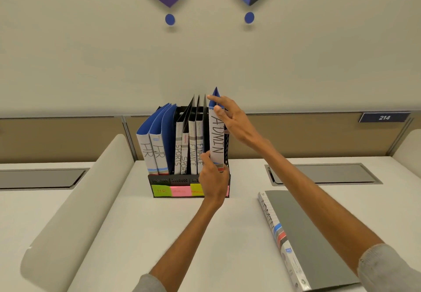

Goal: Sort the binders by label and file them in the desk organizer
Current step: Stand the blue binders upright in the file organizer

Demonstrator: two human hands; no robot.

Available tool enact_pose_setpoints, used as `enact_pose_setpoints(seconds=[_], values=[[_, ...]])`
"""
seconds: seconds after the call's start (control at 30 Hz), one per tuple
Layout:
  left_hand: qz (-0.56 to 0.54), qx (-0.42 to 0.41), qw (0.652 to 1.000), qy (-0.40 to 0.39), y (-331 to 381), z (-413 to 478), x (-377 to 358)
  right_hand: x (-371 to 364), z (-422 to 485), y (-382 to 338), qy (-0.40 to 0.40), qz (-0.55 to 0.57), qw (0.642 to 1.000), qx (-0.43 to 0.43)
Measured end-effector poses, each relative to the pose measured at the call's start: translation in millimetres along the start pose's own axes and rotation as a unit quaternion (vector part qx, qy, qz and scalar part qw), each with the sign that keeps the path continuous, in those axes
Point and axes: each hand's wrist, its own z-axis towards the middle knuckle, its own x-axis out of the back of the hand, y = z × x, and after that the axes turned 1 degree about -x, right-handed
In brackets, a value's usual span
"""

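Note:
A black mesh desk organizer [164,180] stands at the back of the white desk, with coloured sticky labels on its front. It holds two blue HR binders [152,153], two SPORTS binders [181,155] and two FINANCE binders [195,153]. A blue ADMIN binder [216,139] stands upright in the rightmost slot. My right hand [230,118] holds its top edge between thumb and fingers. My left hand [213,181] grips its lower spine at the organizer's front. A grey ADMIN binder [305,234] lies flat on the desk at the right.
A curved white divider [75,200] runs along the desk's left side. Grey cable hatches [323,173] sit in the desk at left and right. A partition wall rises behind the organizer, with a sign reading 214 [384,117].

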Motion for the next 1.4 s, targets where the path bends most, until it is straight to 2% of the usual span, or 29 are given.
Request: enact_pose_setpoints(seconds=[0.1,0.3,0.4,0.53,0.9,1.07,1.4], values=[[-0.001,0.005,0.999,-0.038,-8.1,1.2,-3.9,0.5,2.9,0.5,0.016,-0.008,1.0,0.005],[0.023,0.019,0.984,-0.174,-46.7,-7.5,3.6,-1.6,6.6,4.7,0.032,0.002,0.999,0.011],[0.028,0.01,0.965,-0.262,-66.1,-8.5,10.3,-2.1,7.7,7.9,0.046,0.01,0.999,0.023],[-0.023,0.047,0.93,-0.363,-85.0,-2.4,24.1,0.1,14.6,12.8,0.057,0.006,0.998,0.023],[0.043,0.043,0.934,-0.352,-90.6,25.3,7.7,5.0,44.7,29.0,0.063,0.035,0.997,-0.014],[0.106,0.029,0.944,-0.312,-94.7,30.7,-7.1,1.3,58.8,36.4,0.065,0.024,0.997,-0.024],[0.185,0.011,0.945,-0.268,-104.0,39.8,-28.3,-13.9,66.6,45.8,0.107,-0.071,0.991,0.032]])
